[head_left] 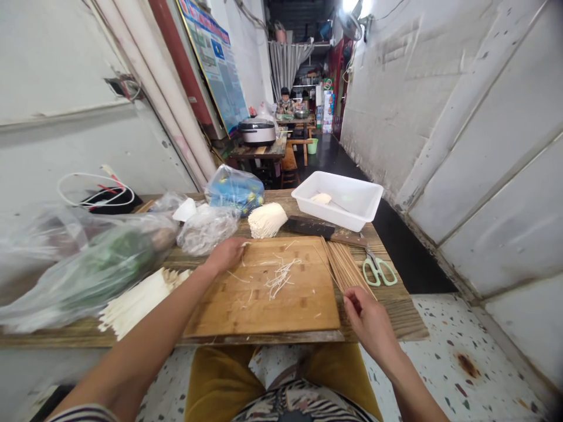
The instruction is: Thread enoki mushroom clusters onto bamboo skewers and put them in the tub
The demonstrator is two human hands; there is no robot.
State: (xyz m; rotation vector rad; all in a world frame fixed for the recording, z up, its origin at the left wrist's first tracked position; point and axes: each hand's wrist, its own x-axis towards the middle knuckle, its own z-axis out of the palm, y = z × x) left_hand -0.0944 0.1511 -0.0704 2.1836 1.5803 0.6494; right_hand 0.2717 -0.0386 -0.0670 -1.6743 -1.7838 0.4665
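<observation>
A wooden cutting board (pixel 264 310) lies before me with loose white enoki strands (pixel 281 278) scattered on it. My left hand (pixel 226 256) rests at its far left corner, fingers pressed together; what they hold, if anything, is hidden. Just beyond sits a fanned bunch of enoki mushrooms (pixel 267 220). More enoki (pixel 141 302) lies left of the board, behind my forearm. On the right, my right hand (pixel 369 319) is closed in a pinch at the near end of a bundle of bamboo skewers (pixel 345 264), with one thin skewer (pixel 331 266) running to its fingertips.
A cleaver (pixel 310 226) lies behind the board, its handle towards the green-handled scissors (pixel 379 271). A white plastic tray (pixel 367 202) holds one enoki piece on a stick. Plastic bags (pixel 118 258) crowd the left side. Far back, a person (pixel 285 102) sits at another table.
</observation>
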